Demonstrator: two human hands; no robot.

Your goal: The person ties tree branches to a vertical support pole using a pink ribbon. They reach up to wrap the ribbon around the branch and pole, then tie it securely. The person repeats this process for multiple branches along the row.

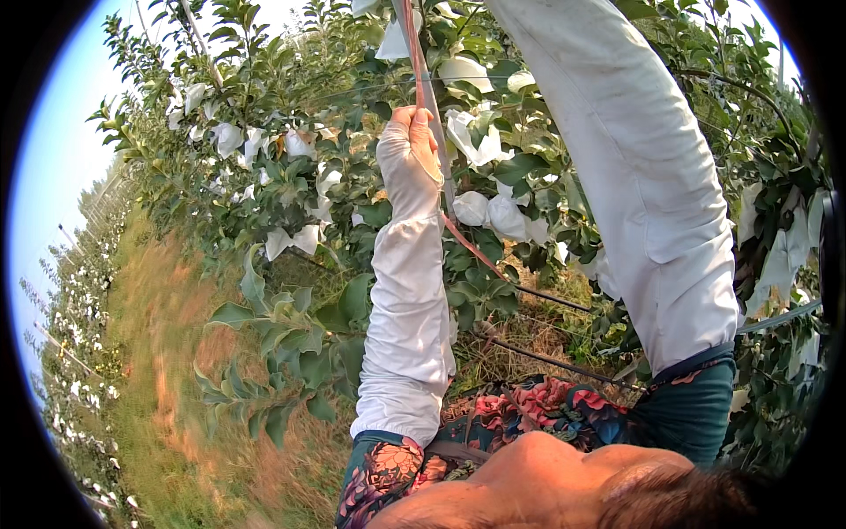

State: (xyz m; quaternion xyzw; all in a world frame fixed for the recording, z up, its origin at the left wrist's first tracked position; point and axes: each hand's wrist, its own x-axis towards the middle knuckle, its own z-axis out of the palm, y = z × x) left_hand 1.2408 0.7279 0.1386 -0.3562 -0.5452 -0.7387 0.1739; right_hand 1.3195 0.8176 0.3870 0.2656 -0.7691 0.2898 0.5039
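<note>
My left hand (pixel 410 145), in a white sleeve that reaches over the palm, is raised in front of the tree with its fingers closed round a reddish-pink strap (pixel 415 53). The strap runs up from my fist past the top edge, and a lower length of it (pixel 476 251) slants down to the right behind my wrist. A thin grey pole (pixel 448 176) stands right behind the hand. My right arm (pixel 643 176), in a white sleeve, stretches upward, and its hand is out of the picture past the top edge.
Leafy branches (pixel 273 335) hang close beside my left forearm. White fruit bags (pixel 507 216) hang among the leaves around both arms. Dark hoses or wires (pixel 555 357) cross low behind me. A grassy lane (pixel 167 353) runs along the left, with another tree row (pixel 70 388) beyond.
</note>
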